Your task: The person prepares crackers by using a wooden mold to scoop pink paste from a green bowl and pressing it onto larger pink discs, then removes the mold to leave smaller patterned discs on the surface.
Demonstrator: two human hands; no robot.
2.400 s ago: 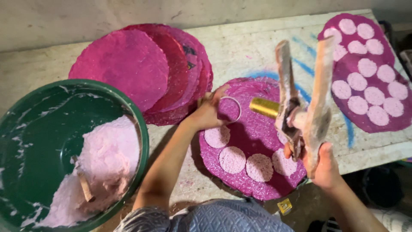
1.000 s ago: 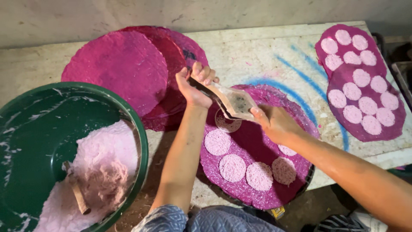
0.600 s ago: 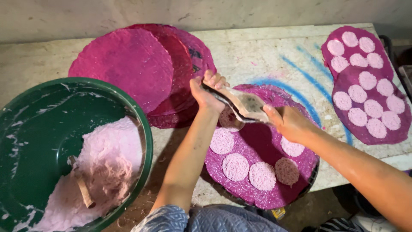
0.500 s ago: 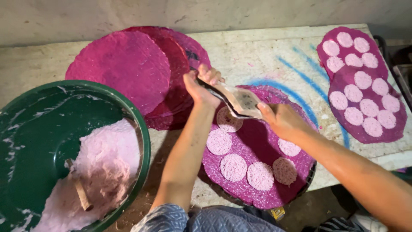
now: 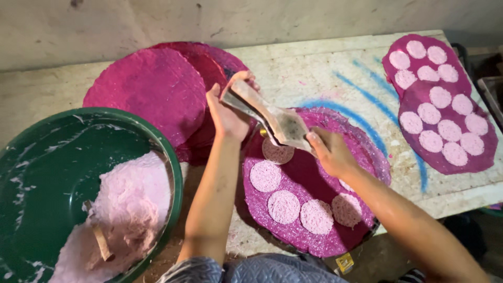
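While both hands grip it, press [image 5: 272, 118] hangs tilted over pink mat [image 5: 309, 209] near counter [image 5: 325, 68] front edge. Left hand [image 5: 228, 112] clamps upper handle, right hand [image 5: 330, 152] lower end. Likely stiff, paste-slick; hold handles.

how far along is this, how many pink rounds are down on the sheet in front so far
Done: two magenta sheets at far right carry full sets of pale rounds. In hand: both hands, left hand and right hand, hold a flat tool over the near sheet, with about six rounds. Left: blank sheets stacked behind.
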